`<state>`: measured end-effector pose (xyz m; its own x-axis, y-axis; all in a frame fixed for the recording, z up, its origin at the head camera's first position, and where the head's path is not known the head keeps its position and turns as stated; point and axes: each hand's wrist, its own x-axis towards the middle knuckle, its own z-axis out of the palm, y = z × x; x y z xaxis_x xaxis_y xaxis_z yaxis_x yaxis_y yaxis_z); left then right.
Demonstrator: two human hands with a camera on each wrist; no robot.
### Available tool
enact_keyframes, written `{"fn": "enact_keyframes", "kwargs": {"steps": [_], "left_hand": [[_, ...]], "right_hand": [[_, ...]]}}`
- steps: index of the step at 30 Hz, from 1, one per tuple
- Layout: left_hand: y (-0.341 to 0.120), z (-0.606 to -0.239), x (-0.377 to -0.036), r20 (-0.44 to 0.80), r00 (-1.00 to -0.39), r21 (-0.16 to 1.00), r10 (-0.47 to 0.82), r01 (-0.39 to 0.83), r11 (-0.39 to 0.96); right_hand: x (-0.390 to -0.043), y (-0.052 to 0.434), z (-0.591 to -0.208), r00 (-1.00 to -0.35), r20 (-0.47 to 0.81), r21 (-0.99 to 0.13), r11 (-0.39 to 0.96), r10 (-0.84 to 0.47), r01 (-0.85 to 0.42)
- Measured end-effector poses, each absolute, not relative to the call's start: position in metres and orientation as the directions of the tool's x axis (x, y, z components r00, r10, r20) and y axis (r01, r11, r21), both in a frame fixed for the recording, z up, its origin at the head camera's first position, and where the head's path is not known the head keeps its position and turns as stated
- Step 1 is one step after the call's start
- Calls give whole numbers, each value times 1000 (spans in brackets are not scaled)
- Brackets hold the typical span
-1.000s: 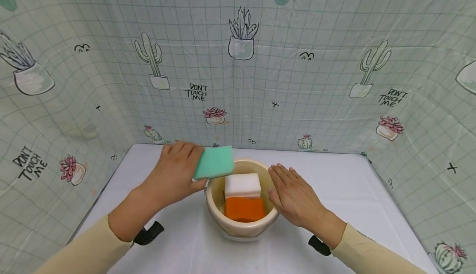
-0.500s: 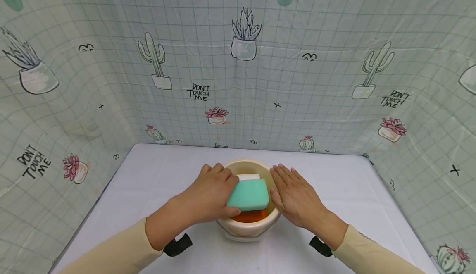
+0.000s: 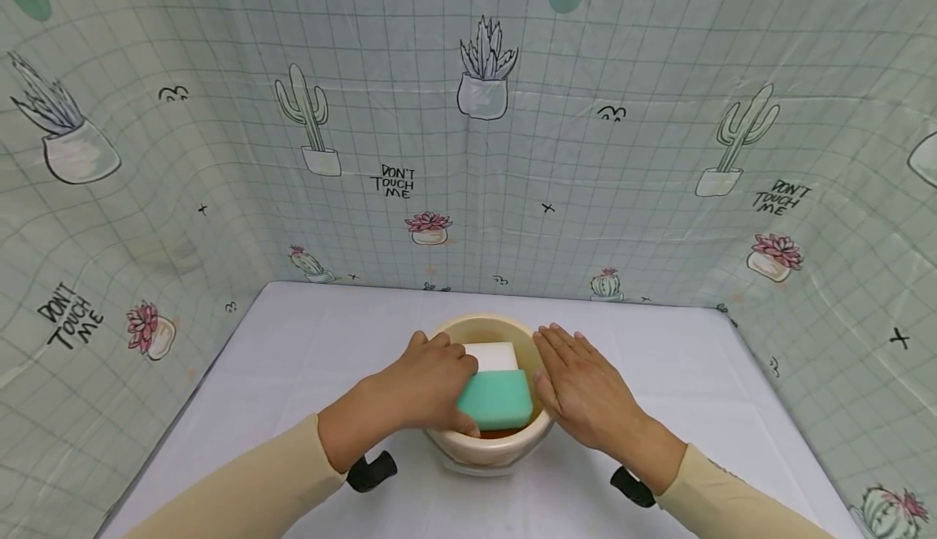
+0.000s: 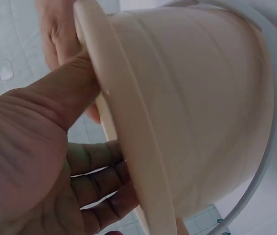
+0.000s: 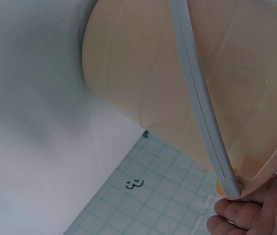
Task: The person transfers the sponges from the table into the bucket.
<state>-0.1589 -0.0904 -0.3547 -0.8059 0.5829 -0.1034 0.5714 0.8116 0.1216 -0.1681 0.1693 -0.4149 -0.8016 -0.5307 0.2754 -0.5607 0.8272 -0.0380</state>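
A cream bucket stands upright in the middle of the table. Inside it, my left hand grips a teal sponge by its left side, thumb toward me. Behind the teal one lies a white sponge, partly covered. Only a thin strip of an orange sponge shows below the teal one. In the left wrist view, the thumb and fingers reach over the bucket's rim, which hides their tips. My right hand rests with straight fingers against the bucket's right rim.
A grey handle hangs down along the bucket's outer wall. The table wears a white cloth. Behind it and at both sides rises a grid-patterned curtain printed with cacti.
My left hand has carried the teal sponge rightward from above the bucket's left rim and lowered it inside, over the orange sponge. The right hand has stayed at the rim.
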Motion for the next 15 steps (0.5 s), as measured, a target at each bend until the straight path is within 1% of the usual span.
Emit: {"fn": "enact_keyframes", "kwargs": {"steps": [5, 11, 15], "left_hand": [[-93, -355, -159, -117, -799, 144, 589, 573, 806], [-95, -358, -158, -106, -793, 78, 600, 595, 800], [-96, -358, -157, -101, -801, 84, 590, 584, 807]], "right_hand": [[-167, 169, -415, -799, 283, -34, 827, -531, -562], [-167, 169, -414, -797, 288, -31, 827, -531, -562], [-168, 169, -415, -799, 285, -35, 827, -530, -561]]}}
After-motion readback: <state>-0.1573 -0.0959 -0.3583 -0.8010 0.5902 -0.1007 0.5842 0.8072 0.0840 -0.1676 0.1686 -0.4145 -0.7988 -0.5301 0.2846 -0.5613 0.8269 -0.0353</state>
